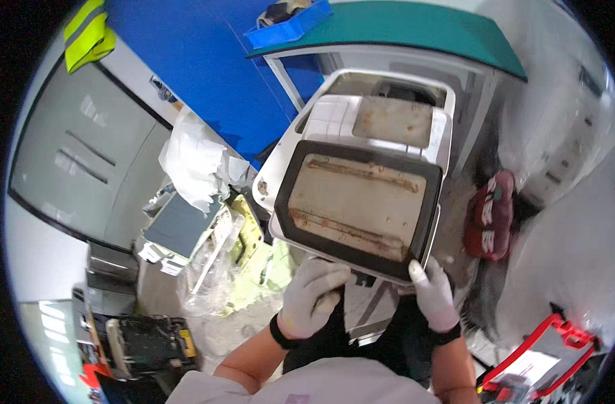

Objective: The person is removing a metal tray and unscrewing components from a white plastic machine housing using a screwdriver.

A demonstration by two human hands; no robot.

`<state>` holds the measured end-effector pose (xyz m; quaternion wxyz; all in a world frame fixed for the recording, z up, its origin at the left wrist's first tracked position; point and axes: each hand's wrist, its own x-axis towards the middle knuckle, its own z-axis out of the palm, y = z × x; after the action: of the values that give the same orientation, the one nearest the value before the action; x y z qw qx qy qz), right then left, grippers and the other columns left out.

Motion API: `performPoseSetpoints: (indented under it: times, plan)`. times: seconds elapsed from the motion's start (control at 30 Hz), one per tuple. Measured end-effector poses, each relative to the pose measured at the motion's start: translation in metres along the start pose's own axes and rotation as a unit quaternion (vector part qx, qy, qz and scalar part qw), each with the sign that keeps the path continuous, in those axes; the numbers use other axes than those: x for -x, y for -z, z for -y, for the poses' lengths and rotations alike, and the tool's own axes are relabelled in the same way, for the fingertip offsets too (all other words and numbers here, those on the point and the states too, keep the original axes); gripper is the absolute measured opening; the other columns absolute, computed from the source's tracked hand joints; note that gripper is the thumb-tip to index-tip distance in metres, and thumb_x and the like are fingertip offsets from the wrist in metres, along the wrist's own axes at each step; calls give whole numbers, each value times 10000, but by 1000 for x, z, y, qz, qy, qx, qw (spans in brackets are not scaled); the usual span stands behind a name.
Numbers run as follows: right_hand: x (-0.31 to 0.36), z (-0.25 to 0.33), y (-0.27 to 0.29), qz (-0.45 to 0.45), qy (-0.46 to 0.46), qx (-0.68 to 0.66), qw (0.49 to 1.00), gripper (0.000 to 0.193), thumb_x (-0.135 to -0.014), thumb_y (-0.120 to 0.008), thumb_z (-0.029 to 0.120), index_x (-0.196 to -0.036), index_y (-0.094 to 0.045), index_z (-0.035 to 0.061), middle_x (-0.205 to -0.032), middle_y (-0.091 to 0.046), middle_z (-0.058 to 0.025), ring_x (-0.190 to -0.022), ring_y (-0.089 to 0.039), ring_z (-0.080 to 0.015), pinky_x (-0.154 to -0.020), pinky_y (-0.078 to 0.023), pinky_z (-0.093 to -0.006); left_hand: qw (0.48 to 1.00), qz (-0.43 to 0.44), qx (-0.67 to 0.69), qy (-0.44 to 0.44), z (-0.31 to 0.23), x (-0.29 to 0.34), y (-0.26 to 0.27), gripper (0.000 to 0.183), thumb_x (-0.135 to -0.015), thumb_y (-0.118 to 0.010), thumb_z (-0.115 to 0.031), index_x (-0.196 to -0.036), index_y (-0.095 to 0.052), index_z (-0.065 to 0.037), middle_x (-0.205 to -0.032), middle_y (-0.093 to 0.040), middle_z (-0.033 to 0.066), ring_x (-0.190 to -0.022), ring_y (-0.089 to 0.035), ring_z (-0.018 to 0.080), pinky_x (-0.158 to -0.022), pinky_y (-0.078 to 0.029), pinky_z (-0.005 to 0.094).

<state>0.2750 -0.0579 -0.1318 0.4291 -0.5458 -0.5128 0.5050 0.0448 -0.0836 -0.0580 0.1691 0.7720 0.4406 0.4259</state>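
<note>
A rectangular panel (358,205) with a black border and a dull beige face tilts in front of me. Two rust-brown strips cross its face. My right hand (434,293), in a white glove, grips the panel's near right corner, its thumb on the black border and its other fingers partly hidden. Just below the near edge is my left hand (314,296), also gloved, half curled with a gap between thumb and fingers and nothing visible in it. Behind the panel stands a white housing (270,172) with a stained beige plate (395,122) at its far side.
A green-topped table (401,30) with a blue bin (290,25) stands beyond the housing. Plastic wrap, white sheeting (193,161) and a dark flat panel (181,225) lie at left. At right are a dark red bag (490,215) and a red-framed object (543,357).
</note>
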Motion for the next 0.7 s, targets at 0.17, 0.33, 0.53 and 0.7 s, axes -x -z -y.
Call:
performPoseSetpoints:
  times: [0.17, 0.33, 0.53, 0.7]
  plan:
    - [20, 16, 5, -221, 113, 273, 929, 211, -818, -700, 183, -850, -566, 23, -749, -610, -176, -711, -592, -365, -645, -466, -417, 997, -9, -50, -59, -14, 8, 21, 196, -766, -629, -155, -931, -726, -109, -740, -570, 63, -685, -543, 213, -660, -412, 364]
    - [67, 35, -2, -21, 101, 152, 983, 120, -834, -643, 83, -837, -639, -37, -731, -648, -159, -649, -637, -260, -609, -492, -326, 925, 207, 285, 142, -25, 13, 11, 197, -873, -640, -138, -721, -685, -21, -547, -512, 58, -524, -543, 152, -500, -402, 291]
    - [77, 58, -28, 74, 65, 12, 995, 243, -942, -496, 129, -1067, -650, -11, -923, -679, -121, -845, -646, -178, -781, -497, -287, 965, 66, 60, -246, -7, 23, -23, 352, -687, -693, -86, -1036, -673, -122, -816, -539, 24, -805, -584, 245, -695, -490, 349]
    - [81, 52, -27, 22, 100, -53, 993, 248, -957, -534, 209, -1014, -648, -4, -914, -678, -83, -878, -629, -161, -802, -486, -287, 969, 77, -59, -225, -25, 23, -15, 378, -689, -729, -132, -1054, -630, -140, -1041, -556, 64, -939, -573, 273, -826, -489, 408]
